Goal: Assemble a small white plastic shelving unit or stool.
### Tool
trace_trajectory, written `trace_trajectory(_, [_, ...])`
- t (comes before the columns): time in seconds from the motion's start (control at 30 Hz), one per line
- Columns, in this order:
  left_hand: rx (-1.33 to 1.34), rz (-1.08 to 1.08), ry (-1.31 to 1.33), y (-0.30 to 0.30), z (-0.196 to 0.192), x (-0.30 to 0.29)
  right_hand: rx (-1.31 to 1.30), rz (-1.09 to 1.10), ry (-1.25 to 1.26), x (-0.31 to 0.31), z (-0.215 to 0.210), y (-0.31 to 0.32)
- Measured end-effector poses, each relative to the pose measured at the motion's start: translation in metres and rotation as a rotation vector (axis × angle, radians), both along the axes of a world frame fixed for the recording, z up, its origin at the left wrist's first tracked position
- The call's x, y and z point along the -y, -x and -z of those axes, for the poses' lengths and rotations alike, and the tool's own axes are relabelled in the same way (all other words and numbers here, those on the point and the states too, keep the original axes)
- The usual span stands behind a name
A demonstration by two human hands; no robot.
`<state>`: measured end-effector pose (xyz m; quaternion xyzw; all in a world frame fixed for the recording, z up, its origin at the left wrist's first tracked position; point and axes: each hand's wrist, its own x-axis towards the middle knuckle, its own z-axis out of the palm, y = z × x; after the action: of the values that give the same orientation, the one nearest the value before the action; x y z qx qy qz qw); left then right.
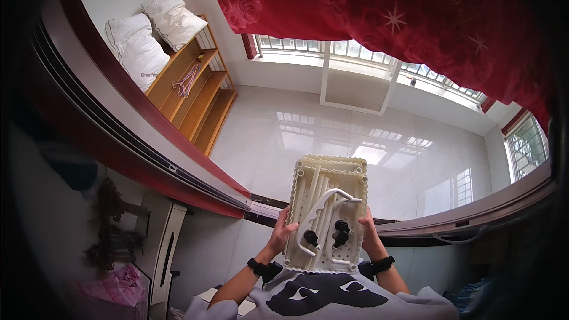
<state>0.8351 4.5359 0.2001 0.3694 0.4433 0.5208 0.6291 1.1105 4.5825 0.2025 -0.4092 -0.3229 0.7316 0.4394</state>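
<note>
A stack of cream plastic trays (pixel 296 201) with scalloped rims and perforated bases is held in front of my body. My left hand (pixel 281 234) grips its left side and my right hand (pixel 370 234) its right side, thumbs over the rim. Inside the top tray lie several straight white tubes (pixel 317 201) and two curved white pieces like handles (pixel 310 220). Three black caster wheels (pixel 341 226) rest among them. The fingers under the trays are hidden. Each wrist wears a black strap.
Ahead, past a sliding-door track (pixel 261 210), is a glossy tiled floor (pixel 255 136). A wooden shelf (pixel 204 104) with pink hangers (pixel 185 81) and white pillows (pixel 137 47) stands at left. A red curtain (pixel 379 6) hangs before windows; a white-framed panel (pixel 355 92) leans below.
</note>
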Motion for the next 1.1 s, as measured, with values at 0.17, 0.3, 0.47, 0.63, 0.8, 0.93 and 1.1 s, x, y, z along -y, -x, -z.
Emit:
trace_trajectory(0.17, [-0.17, -0.349, -0.058, 0.077, -0.024, -0.102, -0.015, -0.355, -0.054, -0.188, -0.019, 0.105])
trace_trajectory(0.3, [-0.136, -0.54, -0.064, 0.123, -0.048, -0.156, -0.034, -0.602, -0.031, -0.299, -0.052, 0.193])
trace_trajectory(0.47, [-0.251, -0.791, -0.092, 0.183, -0.034, -0.238, -0.014, -0.798, -0.061, -0.407, -0.053, 0.292])
trace_trajectory(0.63, [-0.197, -0.779, -0.134, 0.251, -0.015, -0.362, -0.003, -0.733, -0.147, -0.528, -0.015, 0.361])
trace_trajectory(0.8, [-0.05, -0.626, -0.153, 0.289, -0.019, -0.489, 0.07, -0.654, -0.118, -0.636, -0.011, 0.373])
trace_trajectory(0.93, [-0.288, -0.449, -0.139, 0.274, -0.011, -0.607, -0.013, -0.552, 0.032, -0.726, -0.015, 0.329])
trace_trajectory(1.1, [-0.427, -0.241, -0.186, 0.272, -0.013, -0.749, -0.05, -0.346, 0.006, -0.828, -0.006, 0.3])
